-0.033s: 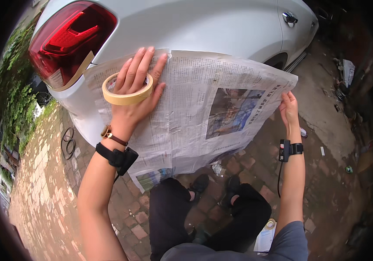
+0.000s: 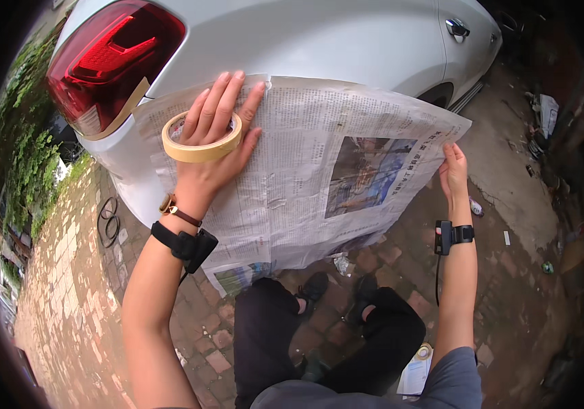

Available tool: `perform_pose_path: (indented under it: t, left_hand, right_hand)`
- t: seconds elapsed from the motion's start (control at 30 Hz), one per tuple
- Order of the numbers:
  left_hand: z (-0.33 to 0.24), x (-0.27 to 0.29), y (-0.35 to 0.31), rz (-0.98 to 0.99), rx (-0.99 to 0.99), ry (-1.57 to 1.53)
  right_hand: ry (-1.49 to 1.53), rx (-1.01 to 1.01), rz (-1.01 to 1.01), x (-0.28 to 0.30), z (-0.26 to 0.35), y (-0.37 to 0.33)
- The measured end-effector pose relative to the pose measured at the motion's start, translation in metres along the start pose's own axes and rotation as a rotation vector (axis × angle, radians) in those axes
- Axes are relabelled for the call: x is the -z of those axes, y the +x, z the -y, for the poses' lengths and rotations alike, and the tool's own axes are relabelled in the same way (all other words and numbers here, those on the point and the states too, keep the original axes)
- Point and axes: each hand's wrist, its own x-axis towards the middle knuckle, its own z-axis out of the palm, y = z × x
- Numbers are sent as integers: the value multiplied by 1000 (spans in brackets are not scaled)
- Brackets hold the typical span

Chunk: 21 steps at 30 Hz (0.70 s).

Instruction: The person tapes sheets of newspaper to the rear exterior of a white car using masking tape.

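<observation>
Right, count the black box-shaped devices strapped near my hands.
2: the left device sits on your left forearm, elbow-side of the brown-strapped wristwatch; the right device sits on your right forearm. None seems hidden.

Plenty of open room over the middle of the newspaper (image 2: 298, 157), nothing between the left hand (image 2: 208, 176) and the right hand (image 2: 453, 169). The tape roll (image 2: 196, 154) around the left hand's fingers kinda blocks the upper left, though. Behind the sheet the car (image 2: 292, 41) is basically a wall, and the left knee (image 2: 264, 296) crowds the bottom edge.
</observation>
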Motion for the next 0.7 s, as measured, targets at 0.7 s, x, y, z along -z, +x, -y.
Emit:
perform_pose_path:
  t: [0.7]
  left_hand:
    - [0,-4,13,13,-7,-9]
  right_hand:
    - [-24,-43,-32,44,-97,-24]
